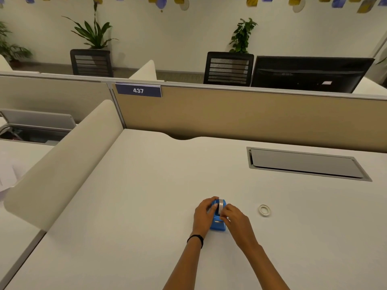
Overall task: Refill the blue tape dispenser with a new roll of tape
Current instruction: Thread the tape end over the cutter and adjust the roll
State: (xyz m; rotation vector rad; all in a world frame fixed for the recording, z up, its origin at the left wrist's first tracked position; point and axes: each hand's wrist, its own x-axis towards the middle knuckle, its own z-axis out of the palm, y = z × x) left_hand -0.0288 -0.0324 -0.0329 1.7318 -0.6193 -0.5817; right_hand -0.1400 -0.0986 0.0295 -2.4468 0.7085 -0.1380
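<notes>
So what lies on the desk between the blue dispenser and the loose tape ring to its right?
Only the right hand beside the blue dispenser; past it, bare desk up to the tape ring, in the head view.

The tape dispenser (pixel 218 223) was bright blue, and the tape roll (pixel 221 206) seated in it showed silvery white. To the dispenser's right lay a white ring of tape (pixel 264 210) on the off-white desk (pixel 146 206). Behind the dispenser stood a tan partition (pixel 240 116) bearing a navy sign (pixel 138 90) with white numerals, 437. A black band (pixel 195 239) circled the wrist left of the dispenser. Farther back were black mesh chairs (pixel 228 69), a black monitor (pixel 310 74) and green plants (pixel 94 32).
</notes>
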